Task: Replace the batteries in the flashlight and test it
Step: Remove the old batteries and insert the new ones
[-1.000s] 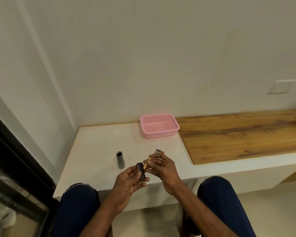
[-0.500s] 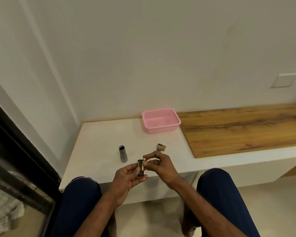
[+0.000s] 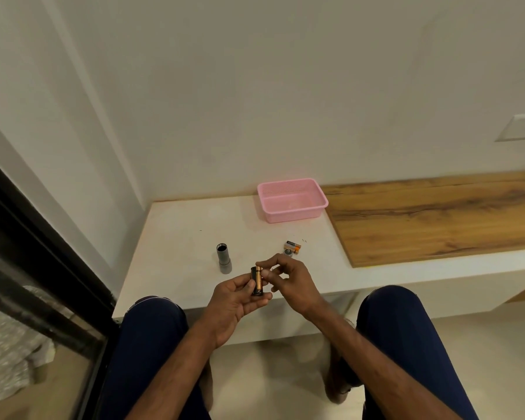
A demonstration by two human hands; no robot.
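Observation:
My left hand (image 3: 235, 301) grips a black battery holder (image 3: 256, 281) upright, with a copper-coloured battery seated in its front slot. My right hand (image 3: 288, 280) is beside it, thumb and forefinger pinched against the top of that battery. The grey flashlight body (image 3: 223, 258) stands on the white ledge (image 3: 179, 237) to the left, its open end up. A black and orange battery (image 3: 293, 246) lies on the ledge beyond my right hand, with a small round grey cap (image 3: 287, 252) next to it.
A pink plastic basket (image 3: 291, 200) sits at the back of the ledge near the wall. A wooden board (image 3: 437, 216) covers the ledge to the right. My knees are below the ledge's front edge. A dark window frame (image 3: 28, 253) runs along the left.
My right hand has brought the battery from above the holder down into its slot. The view has tilted, so the ledge sits higher in the frame.

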